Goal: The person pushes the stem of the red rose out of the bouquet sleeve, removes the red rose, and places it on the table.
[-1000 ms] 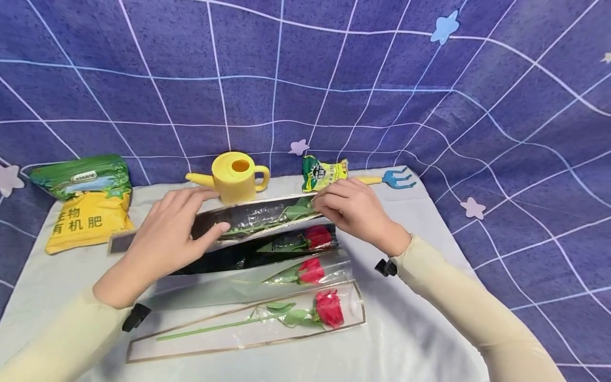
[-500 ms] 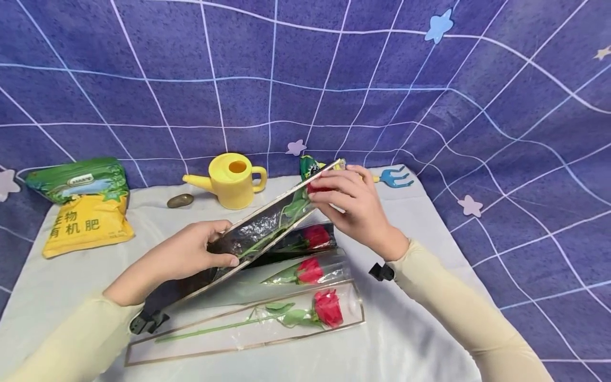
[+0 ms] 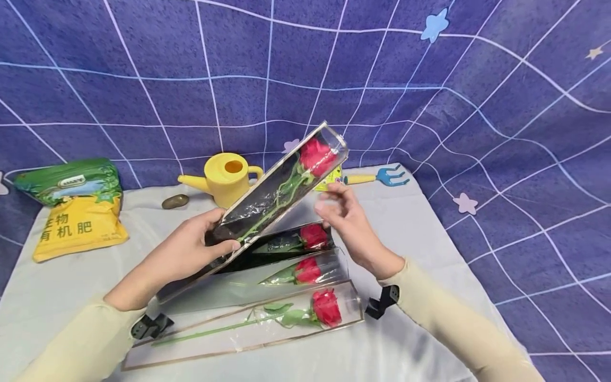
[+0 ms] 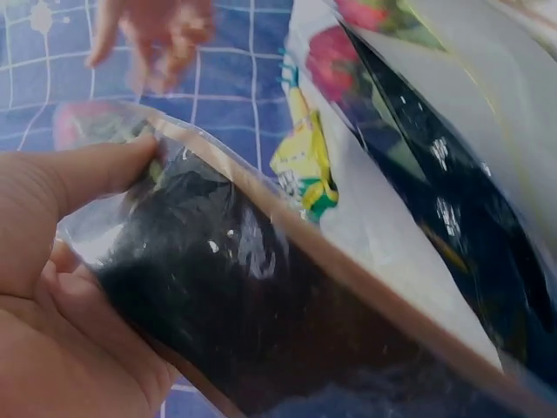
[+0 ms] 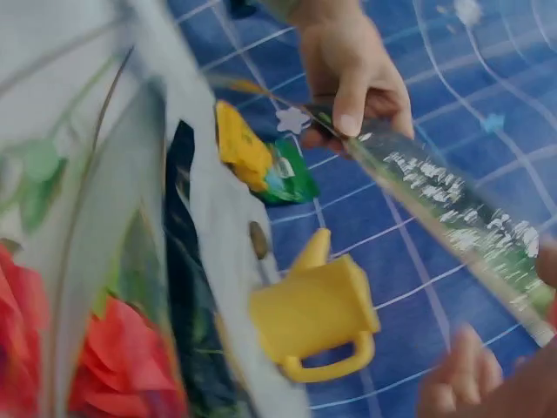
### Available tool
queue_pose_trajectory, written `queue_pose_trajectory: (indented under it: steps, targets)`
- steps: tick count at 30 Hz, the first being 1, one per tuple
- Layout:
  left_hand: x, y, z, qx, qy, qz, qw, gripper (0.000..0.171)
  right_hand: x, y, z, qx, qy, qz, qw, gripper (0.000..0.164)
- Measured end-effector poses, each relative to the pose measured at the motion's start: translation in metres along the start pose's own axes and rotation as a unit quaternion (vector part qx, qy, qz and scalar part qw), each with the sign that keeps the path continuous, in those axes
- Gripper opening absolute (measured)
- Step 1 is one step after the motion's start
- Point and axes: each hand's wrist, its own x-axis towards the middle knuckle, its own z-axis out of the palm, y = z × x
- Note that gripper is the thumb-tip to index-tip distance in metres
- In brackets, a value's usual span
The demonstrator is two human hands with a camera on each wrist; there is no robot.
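Note:
My left hand (image 3: 186, 254) grips the lower part of a wrapped red rose (image 3: 286, 180) in a dark-backed clear sleeve with a pale edge. The thumb lies across the front of the sleeve, as the left wrist view shows too. This sleeve is raised at a tilt, bloom end up and to the right. Just right of it, my right hand (image 3: 355, 228) is apart from the sleeve with loosely bent fingers and holds nothing. Below lie a rose in a black sleeve (image 3: 312, 236), a rose in a grey-white sleeve (image 3: 307, 270) and a rose in a clear sleeve (image 3: 326, 306).
A yellow watering can (image 3: 226, 178) stands at the back, with a brown stone (image 3: 175, 201) left of it. A green and yellow fertilizer bag (image 3: 78, 212) lies at left. A small yellow packet (image 3: 331, 178) and a blue hand fork (image 3: 391, 176) lie at back right.
The wrapped rose has been lifted off the table and its bloom end swung up. My left hand has taken hold of it; my right hand has let go and moved down.

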Motion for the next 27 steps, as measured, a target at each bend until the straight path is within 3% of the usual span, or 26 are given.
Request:
queue_pose_trajectory:
  steps: [2,4,6,10,14,20,27]
  targets:
    - [0.000,0.005,0.002,-0.012,-0.010,-0.004,0.9999,0.025,0.001,0.006,0.004,0.026,-0.019,0.085,0.996,0.041]
    - [0.001,0.010,0.005,-0.006,-0.020,-0.008,0.9998,0.022,0.003,0.009,0.008,0.031,-0.015,0.106,0.994,0.032]
    - [0.002,0.016,0.007,0.010,-0.019,-0.005,0.9998,0.022,0.005,0.010,0.014,0.038,0.016,0.091,0.995,0.022]
    - [0.002,0.022,0.008,0.017,0.012,-0.003,0.9998,0.019,0.010,0.008,0.025,0.064,0.079,0.058,0.993,0.038]
    - [-0.002,0.023,0.009,0.014,0.036,-0.029,0.9988,0.020,0.011,0.009,0.035,0.080,0.104,0.049,0.990,0.037]
    - [-0.004,0.022,0.012,-0.005,0.046,-0.046,0.9979,0.030,0.009,0.013,0.042,0.097,0.118,0.045,0.987,0.029]
    - [-0.002,0.028,0.009,-0.016,0.041,-0.070,0.9966,0.044,0.008,0.012,0.040,0.064,0.105,0.048,0.991,0.020]
